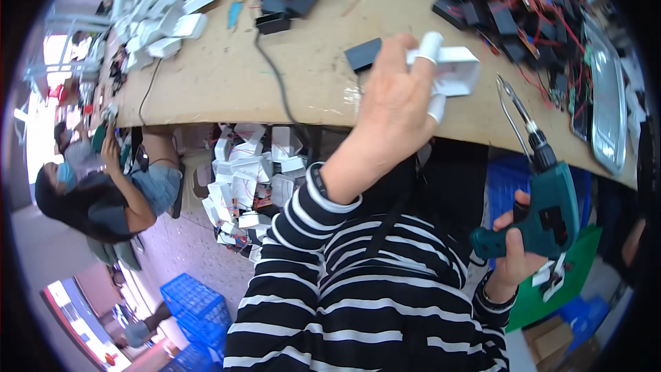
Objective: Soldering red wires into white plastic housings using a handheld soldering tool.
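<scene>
My right hand (515, 251), at the lower right, is wrapped round the grip of a green soldering gun (547, 213). The gun's metal tip (513, 96) and a thin curved feed tube point up over the table's front edge. My left hand (396, 100) reaches over the table with white covers on some fingertips. Between its covered fingers is a white plastic case (460, 72) with a raised side wall; the fingers hide part of it. A dark grey box (363, 55) lies on the table just left of that hand, partly hidden behind it.
White cases (169, 7) are heaped at the far left, black boxes with red wires (509, 14) at the far right beside a metal tray (607, 96). A dark cable (275, 72) crosses the table (213, 89). Below stand a pile of white cases (244, 172) and blue crates (196, 306). Another person (103, 196) sits left.
</scene>
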A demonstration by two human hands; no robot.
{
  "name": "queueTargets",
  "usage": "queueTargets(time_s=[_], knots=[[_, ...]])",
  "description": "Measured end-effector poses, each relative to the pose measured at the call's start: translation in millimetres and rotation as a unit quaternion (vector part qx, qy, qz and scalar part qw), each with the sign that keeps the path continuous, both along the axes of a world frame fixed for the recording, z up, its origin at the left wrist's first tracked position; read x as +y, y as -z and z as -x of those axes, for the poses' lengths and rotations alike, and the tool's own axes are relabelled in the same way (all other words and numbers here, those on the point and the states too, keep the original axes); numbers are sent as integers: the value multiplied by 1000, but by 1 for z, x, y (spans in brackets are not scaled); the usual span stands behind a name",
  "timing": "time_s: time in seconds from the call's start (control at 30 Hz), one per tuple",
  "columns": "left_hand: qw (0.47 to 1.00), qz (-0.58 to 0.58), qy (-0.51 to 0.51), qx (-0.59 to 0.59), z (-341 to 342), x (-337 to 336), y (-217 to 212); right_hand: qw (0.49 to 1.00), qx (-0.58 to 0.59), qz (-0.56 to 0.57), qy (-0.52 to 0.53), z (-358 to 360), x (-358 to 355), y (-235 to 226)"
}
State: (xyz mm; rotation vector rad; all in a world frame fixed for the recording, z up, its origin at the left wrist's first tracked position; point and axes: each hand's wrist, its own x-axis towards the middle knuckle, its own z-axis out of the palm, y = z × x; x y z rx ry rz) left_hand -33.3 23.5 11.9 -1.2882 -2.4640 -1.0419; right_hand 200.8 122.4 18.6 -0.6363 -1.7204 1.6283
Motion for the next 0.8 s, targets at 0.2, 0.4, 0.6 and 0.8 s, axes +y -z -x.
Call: queueTargets(time_s=[0.2, 0.4, 0.6, 0.8], knots=[[971, -223, -30, -83, 17, -46, -1, 999, 35, -11, -31, 1, -3, -4], [574, -629, -2, -525, 51, -138, -16, 991, 89, -33, -98, 8, 2, -1], [566, -668, -50, -480, 15, -263, -27, 990, 64, -42, -119, 16, 9, -1], [663, -529, -384, -364, -37, -380, 15, 989, 59, -36, -132, 26, 8, -1]])
